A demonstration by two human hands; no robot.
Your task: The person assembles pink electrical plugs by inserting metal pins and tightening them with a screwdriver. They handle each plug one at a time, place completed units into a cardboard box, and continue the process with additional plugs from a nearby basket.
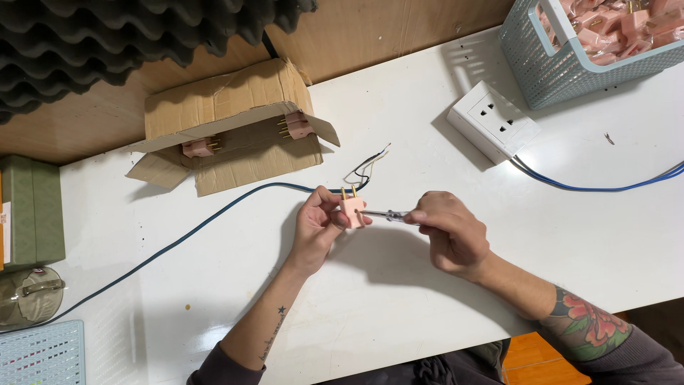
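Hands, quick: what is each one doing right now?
Left hand: closed on a pink plug, prongs up.
Right hand: closed on a small screwdriver, its tip at the plug.

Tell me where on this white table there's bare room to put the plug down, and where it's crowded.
Bare tabletop lies in front of the left hand and right hand. Another bare patch sits right of them, below the blue wires. It is crowded behind: cardboard box, blue cable, white socket block and basket of pink plugs.

Basket [541, 64] cut off top-right.
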